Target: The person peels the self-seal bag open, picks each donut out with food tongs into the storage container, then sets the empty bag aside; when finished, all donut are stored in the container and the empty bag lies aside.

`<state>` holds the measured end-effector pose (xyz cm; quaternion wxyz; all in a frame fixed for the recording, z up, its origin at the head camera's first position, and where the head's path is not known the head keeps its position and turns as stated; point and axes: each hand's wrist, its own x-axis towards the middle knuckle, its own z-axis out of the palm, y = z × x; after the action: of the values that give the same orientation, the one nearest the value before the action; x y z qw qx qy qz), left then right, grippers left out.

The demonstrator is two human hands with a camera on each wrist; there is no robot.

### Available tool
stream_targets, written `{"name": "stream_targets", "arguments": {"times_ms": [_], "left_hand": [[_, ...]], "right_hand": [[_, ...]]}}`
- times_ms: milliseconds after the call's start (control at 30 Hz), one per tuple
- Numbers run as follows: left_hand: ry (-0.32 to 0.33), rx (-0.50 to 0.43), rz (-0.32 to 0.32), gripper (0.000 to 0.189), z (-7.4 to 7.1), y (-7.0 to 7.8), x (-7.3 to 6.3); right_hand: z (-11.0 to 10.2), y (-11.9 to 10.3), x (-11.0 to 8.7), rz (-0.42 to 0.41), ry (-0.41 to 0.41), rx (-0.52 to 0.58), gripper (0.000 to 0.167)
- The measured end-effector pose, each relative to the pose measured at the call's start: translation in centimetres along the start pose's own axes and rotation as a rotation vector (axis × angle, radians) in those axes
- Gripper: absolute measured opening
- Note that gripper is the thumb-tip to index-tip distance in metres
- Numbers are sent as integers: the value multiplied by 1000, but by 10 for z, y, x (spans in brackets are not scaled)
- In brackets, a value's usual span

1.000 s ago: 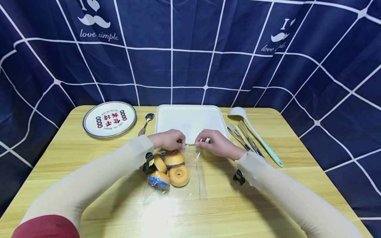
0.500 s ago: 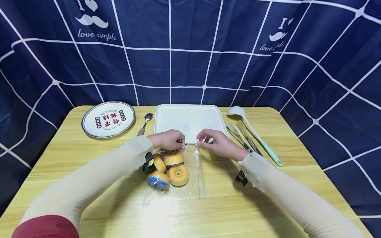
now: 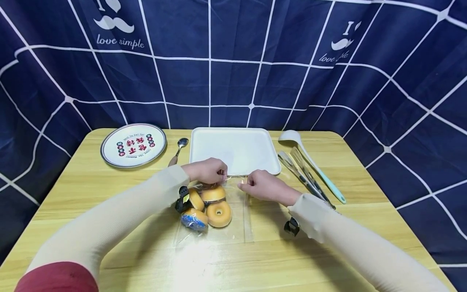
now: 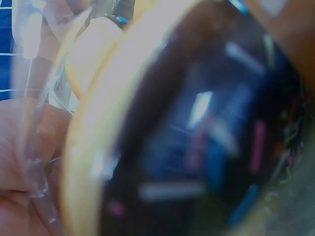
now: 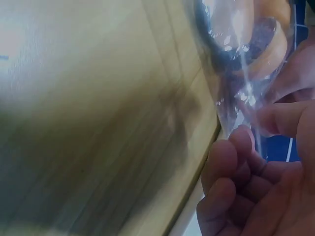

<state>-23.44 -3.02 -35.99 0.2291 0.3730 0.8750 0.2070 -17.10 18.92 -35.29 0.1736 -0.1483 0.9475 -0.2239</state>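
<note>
A clear plastic bag [image 3: 238, 221] lies on the table with several doughnuts inside. One plain-looking doughnut [image 3: 219, 214] shows its hole, and another doughnut [image 3: 194, 220] has a blue coating. Very close in the left wrist view is a doughnut [image 4: 197, 147] with dark icing and coloured sprinkles. My left hand [image 3: 208, 170] pinches the far edge of the bag, above the doughnuts. To its right, my right hand [image 3: 268, 186] curls its fingers and pinches the same edge between thumb and fingertips; the right wrist view shows plastic film [image 5: 246, 105] there.
Just beyond my hands sits a white tray [image 3: 233, 148]. On the left are a printed plate [image 3: 133, 146] and a spoon [image 3: 178, 150]. A ladle [image 3: 316, 169] and metal utensils [image 3: 303, 170] lie by my right forearm. A blue checked curtain [image 3: 233, 52] hangs behind.
My right hand has shifted slightly nearer along the bag's edge and turned, its fingers now more curled. The left hand and the doughnuts have stayed in place.
</note>
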Motion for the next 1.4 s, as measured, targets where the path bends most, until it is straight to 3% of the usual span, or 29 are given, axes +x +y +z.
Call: {"name": "stream_targets", "arguments": {"times_ms": [400, 667, 900, 1067, 1200, 1400], "left_hand": [[-2, -7, -16, 18, -4, 2, -5], [35, 44, 22, 16, -4, 5, -9], [152, 86, 98, 12, -6, 14, -32], [156, 96, 131, 15, -2, 21, -55], [137, 120, 104, 25, 4, 24, -68], [123, 137, 48, 31, 13, 26, -75]], "right_hand": [[-7, 12, -9, -56, -31, 85, 44], [-5, 18, -16, -9, -53, 144, 41], [-2, 11, -24, 58, -63, 146, 51], [1, 7, -30, 104, -142, 189, 54], [4, 5, -33, 106, -204, 268, 48], [11, 4, -35, 93, -275, 374, 40]]}}
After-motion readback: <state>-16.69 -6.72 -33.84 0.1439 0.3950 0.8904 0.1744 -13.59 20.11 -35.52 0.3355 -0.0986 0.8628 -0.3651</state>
